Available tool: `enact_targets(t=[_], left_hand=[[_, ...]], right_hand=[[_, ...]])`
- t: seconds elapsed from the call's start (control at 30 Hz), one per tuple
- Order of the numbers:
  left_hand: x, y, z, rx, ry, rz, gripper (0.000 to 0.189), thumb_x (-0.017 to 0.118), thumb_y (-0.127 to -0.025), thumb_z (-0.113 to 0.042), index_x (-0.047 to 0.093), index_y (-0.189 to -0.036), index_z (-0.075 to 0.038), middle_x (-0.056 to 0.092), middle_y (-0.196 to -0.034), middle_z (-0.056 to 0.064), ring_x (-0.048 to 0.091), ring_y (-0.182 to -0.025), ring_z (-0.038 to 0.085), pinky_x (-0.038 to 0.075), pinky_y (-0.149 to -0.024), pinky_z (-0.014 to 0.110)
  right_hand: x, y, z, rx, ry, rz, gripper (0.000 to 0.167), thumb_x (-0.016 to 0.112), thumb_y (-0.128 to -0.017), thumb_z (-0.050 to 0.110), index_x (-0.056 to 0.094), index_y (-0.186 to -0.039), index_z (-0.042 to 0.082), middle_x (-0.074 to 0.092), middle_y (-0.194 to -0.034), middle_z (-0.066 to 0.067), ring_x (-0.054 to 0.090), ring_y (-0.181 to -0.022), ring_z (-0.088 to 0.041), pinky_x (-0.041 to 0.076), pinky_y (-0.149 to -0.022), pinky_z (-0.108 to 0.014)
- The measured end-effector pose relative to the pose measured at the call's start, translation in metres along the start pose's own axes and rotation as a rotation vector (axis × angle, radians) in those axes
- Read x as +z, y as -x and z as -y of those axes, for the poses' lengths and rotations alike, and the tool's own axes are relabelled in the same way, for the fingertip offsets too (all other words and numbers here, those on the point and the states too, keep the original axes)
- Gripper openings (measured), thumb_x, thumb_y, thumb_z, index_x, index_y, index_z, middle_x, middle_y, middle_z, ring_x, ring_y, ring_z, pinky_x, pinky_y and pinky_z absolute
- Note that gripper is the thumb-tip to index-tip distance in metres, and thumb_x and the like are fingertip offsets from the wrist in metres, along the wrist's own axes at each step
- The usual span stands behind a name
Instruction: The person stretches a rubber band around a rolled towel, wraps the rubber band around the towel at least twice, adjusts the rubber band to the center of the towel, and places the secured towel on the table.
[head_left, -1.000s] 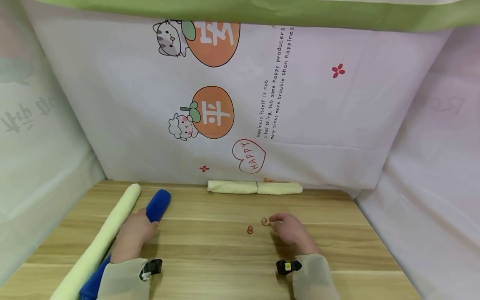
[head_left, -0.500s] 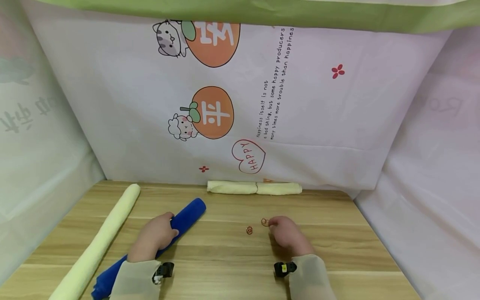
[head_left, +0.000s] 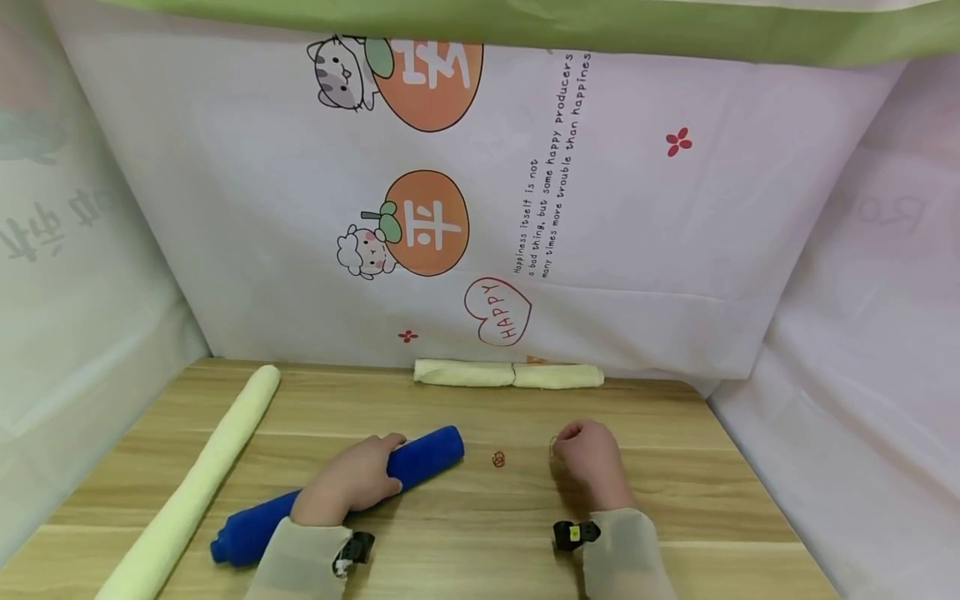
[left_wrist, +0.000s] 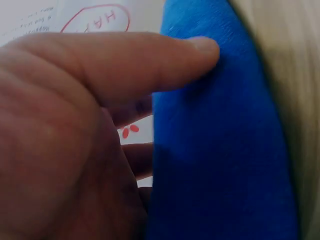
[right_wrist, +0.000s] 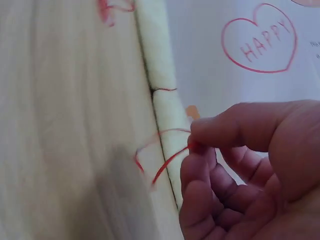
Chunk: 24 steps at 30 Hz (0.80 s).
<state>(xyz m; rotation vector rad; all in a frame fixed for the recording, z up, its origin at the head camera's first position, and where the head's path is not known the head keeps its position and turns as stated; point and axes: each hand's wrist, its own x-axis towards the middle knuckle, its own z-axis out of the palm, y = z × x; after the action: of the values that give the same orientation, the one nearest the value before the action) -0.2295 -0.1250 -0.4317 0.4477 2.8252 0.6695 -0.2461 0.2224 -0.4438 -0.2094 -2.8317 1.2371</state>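
My left hand [head_left: 352,477] grips a rolled blue towel [head_left: 431,454] around its middle, the roll slanting across the front of the table. In the left wrist view the thumb presses on the blue cloth [left_wrist: 220,135] while the other fingers go behind it, partly hidden. Between thumb and fingertips my right hand [head_left: 596,462] pinches a thin red rubber band [right_wrist: 169,162], which hangs as a loop in the right wrist view. Another red rubber band [head_left: 498,459] lies crumpled on the wood, between the blue roll's end and the right hand.
A long pale yellow roll [head_left: 198,483] lies along the table's left side. At the back edge sits a shorter pale yellow roll [head_left: 465,374], tied round its middle with a thin band. Printed white sheets [head_left: 637,208] wall the wooden table [head_left: 465,542] at back and sides.
My left hand has carried the blue roll rightwards from beside the long yellow one, turning it more crosswise. My right hand has lifted its rubber band off the table.
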Motion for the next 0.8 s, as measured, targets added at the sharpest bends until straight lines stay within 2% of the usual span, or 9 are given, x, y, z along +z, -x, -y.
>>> enact_targets(t=[0.1,0.2,0.33,0.53,0.63,0.8], left_hand=[[0.005,-0.003,-0.002,0.008,-0.005,-0.002,0.059,0.078,-0.085,-0.015,0.054,-0.138,-0.003,0.061,-0.124,0.017,0.058,-0.114,0.038,0.044,-0.095,0.055],[0.007,-0.003,-0.003,0.007,-0.011,-0.011,0.058,0.078,-0.085,-0.015,0.055,-0.138,-0.003,0.061,-0.125,0.017,0.057,-0.114,0.039,0.044,-0.095,0.055],[0.006,-0.002,-0.005,0.006,-0.016,-0.011,0.057,0.078,-0.086,-0.014,0.056,-0.137,-0.003,0.061,-0.125,0.018,0.057,-0.115,0.039,0.043,-0.096,0.055],[0.006,-0.001,-0.007,0.01,-0.035,-0.014,0.056,0.077,-0.087,-0.013,0.055,-0.137,-0.001,0.061,-0.125,0.018,0.058,-0.114,0.04,0.045,-0.095,0.055],[0.006,-0.002,-0.007,0.011,-0.041,-0.012,0.056,0.076,-0.087,-0.013,0.055,-0.137,-0.001,0.061,-0.125,0.019,0.058,-0.114,0.04,0.045,-0.095,0.055],[0.006,-0.002,-0.008,0.011,-0.051,-0.009,0.055,0.076,-0.088,-0.012,0.055,-0.137,0.0,0.06,-0.126,0.02,0.057,-0.114,0.041,0.044,-0.095,0.055]], right_hand=[[-0.002,0.001,0.0,0.02,-0.09,0.021,0.014,0.067,-0.091,0.01,0.069,-0.102,0.002,0.066,-0.096,-0.007,0.059,-0.086,-0.024,0.049,-0.075,-0.041],[-0.004,0.003,0.004,0.034,-0.18,0.047,0.018,0.064,-0.094,0.011,0.069,-0.109,0.002,0.066,-0.098,-0.007,0.06,-0.088,-0.025,0.049,-0.075,-0.04],[-0.006,0.004,0.011,0.032,-0.277,0.057,0.014,0.063,-0.096,0.012,0.07,-0.104,0.002,0.067,-0.093,-0.008,0.062,-0.085,-0.026,0.051,-0.074,-0.04],[-0.009,0.004,0.02,-0.005,-0.419,0.059,0.013,0.063,-0.097,0.012,0.068,-0.1,0.0,0.07,-0.092,-0.012,0.065,-0.088,-0.025,0.051,-0.085,-0.047],[-0.01,0.004,0.023,-0.024,-0.51,0.054,0.013,0.063,-0.097,0.01,0.067,-0.1,-0.002,0.07,-0.095,-0.016,0.066,-0.088,-0.025,0.052,-0.086,-0.043],[-0.011,0.004,0.026,-0.076,-0.678,0.032,0.01,0.063,-0.095,0.002,0.063,-0.099,-0.006,0.068,-0.093,-0.018,0.067,-0.084,-0.026,0.054,-0.08,-0.036]])
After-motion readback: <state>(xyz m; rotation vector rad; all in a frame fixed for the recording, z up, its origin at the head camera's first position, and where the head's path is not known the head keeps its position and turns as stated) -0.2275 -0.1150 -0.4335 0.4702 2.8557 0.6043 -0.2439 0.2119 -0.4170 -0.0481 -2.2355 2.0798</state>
